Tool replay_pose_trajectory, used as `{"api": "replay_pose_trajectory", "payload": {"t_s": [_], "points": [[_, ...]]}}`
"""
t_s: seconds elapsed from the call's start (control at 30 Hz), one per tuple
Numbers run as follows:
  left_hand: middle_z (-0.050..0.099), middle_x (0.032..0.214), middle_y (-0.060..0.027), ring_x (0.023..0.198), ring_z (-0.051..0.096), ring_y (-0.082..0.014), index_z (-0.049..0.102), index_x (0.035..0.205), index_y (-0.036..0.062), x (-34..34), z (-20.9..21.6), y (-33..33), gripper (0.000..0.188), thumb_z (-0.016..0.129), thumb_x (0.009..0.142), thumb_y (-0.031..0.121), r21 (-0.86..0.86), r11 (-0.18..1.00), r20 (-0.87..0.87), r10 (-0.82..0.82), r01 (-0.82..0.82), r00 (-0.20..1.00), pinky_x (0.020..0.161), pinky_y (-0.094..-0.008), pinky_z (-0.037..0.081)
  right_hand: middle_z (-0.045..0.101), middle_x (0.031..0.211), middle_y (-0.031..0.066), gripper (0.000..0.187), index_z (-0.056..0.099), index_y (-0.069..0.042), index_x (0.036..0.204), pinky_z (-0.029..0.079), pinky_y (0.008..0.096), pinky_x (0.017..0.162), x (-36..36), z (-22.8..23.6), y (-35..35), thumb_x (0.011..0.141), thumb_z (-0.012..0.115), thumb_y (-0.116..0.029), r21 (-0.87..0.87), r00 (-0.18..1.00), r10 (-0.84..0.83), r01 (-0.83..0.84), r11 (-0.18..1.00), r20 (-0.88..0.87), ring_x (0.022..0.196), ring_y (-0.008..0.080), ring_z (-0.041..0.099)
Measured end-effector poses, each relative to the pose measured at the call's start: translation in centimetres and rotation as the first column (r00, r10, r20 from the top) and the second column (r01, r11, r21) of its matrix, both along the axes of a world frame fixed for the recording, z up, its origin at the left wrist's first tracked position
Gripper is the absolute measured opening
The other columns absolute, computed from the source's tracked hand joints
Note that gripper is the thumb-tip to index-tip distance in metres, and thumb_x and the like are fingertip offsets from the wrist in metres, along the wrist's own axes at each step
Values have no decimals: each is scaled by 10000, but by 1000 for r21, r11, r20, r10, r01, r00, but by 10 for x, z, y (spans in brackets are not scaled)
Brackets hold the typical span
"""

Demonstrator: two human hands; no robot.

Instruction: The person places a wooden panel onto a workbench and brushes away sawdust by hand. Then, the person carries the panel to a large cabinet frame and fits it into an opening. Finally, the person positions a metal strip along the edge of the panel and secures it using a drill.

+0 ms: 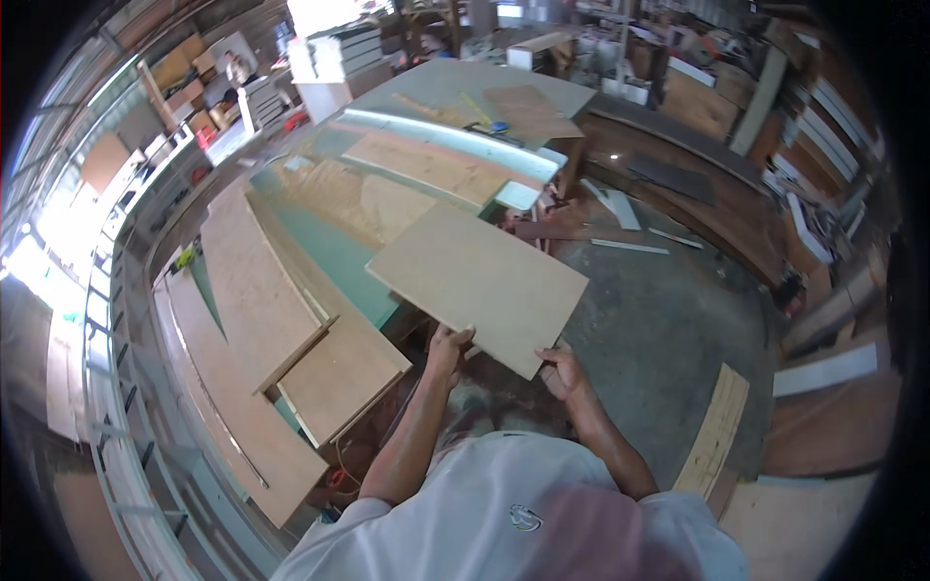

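Between my two hands is a flat rectangular wooden board [484, 281], pale tan, held out in front of me with its far part over the work table's edge. My left hand [449, 352] grips the board's near edge toward its left, thumb on top. At the near right corner, my right hand [561, 372] pinches the board between thumb and fingers. The fingers under the board are hidden. To the left, several larger wooden panels [254, 281] lie overlapping on the green-topped table [325, 250].
Sawdust [334, 194] covers part of the table. Beyond the board lies a long light-blue strip [446, 136], with a blue tape measure [499, 127] near it. A ladder [131, 455] runs along the left. A wooden plank [715, 426] rests on the floor at right, near scrap strips [630, 248].
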State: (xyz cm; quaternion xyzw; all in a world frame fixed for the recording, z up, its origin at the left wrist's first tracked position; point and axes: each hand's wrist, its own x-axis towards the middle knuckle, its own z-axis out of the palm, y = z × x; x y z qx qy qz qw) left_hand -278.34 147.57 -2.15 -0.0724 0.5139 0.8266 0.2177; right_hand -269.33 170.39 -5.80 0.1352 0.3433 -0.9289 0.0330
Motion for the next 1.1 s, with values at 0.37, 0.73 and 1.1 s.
{"api": "replay_pose_trajectory", "payload": {"t_s": [0.37, 0.73, 1.1], "points": [[657, 1124, -124, 970, 682, -243, 521, 1295, 19, -394, -81, 27, 351, 611, 962, 84, -18, 1000, 27, 17, -16, 999, 750, -367, 597, 591, 1306, 138, 532, 451, -27, 1404, 515, 448, 999, -400, -60, 35, 899, 612, 24, 32, 992, 94, -97, 995, 84, 1207, 289, 599], [659, 774, -145, 654, 692, -221, 597, 948, -70, -748, -130, -22, 291, 639, 975, 217, -405, 910, 19, 108, -91, 994, 531, -333, 559, 633, 1219, 137, 444, 501, -47, 1360, 545, 433, 941, -751, -103, -12, 940, 642, -73, 42, 952, 231, -244, 969, 201, 1105, 288, 647], [635, 532, -110, 462, 659, -249, 635, 594, 21, -874, -128, -45, 660, 395, 1047, 436, -876, 471, 94, -52, 107, 994, 648, -395, 566, 665, 1117, 120, 394, 550, -34, 1290, 594, 448, 825, -878, -206, -11, 995, 603, -289, 537, 928, 203, -348, 768, 312, 1020, 285, 688]]}}
